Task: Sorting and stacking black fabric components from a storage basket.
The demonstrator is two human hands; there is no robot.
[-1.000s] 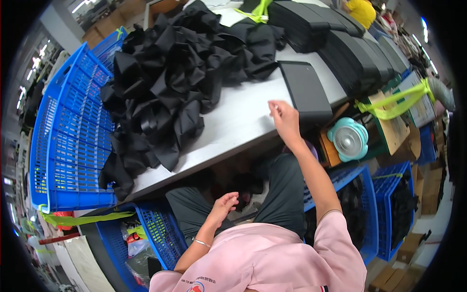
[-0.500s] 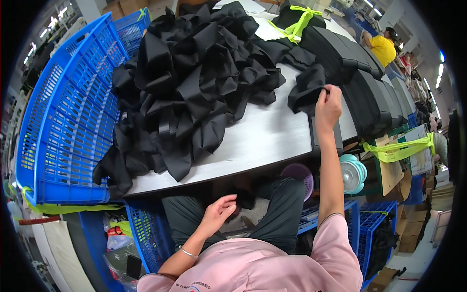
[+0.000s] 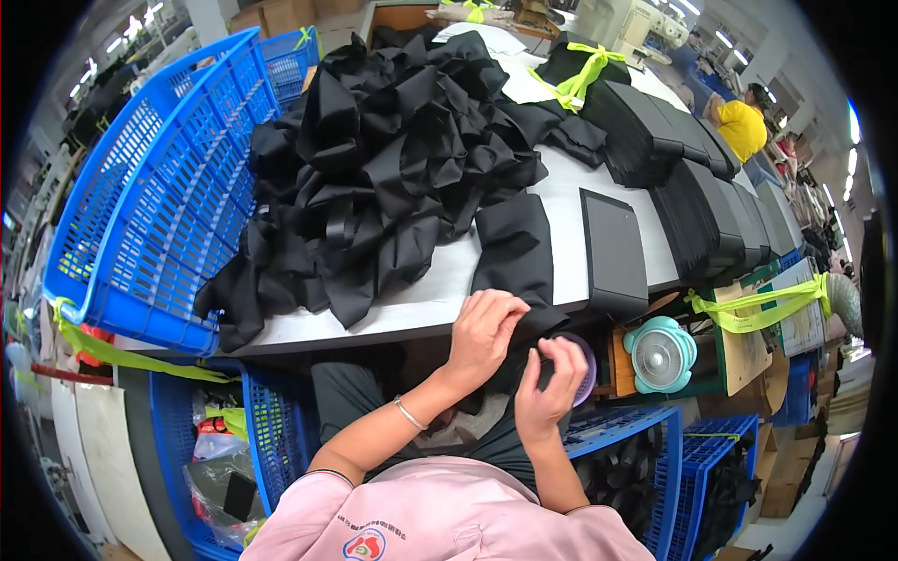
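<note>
A black fabric piece (image 3: 514, 245) lies over the front edge of the white table, its near end drooping toward my lap. My left hand (image 3: 485, 338) is closed in a pinch at that near end, fingertips against the cloth. Just right of it, my right hand (image 3: 548, 391) is raised below the fabric's lower corner. Its fingers are curled with the thumb apart, and no cloth shows between them. A large heap of crumpled black fabric (image 3: 393, 159) covers the table's left and middle. To the right, a flat dark grey panel (image 3: 615, 251) lies at the front edge.
Stacks of black panels (image 3: 702, 210) line the right side. A tall blue crate (image 3: 159, 206) stands at the left. Below the table are a turquoise fan (image 3: 660, 353), a purple basket (image 3: 585, 371) and blue crates (image 3: 678, 467). A person in yellow (image 3: 741, 129) sits far right.
My right hand has come back from the far right to near my left hand, and the black fabric piece now lies at the front edge. My left hand has risen from my lap to it.
</note>
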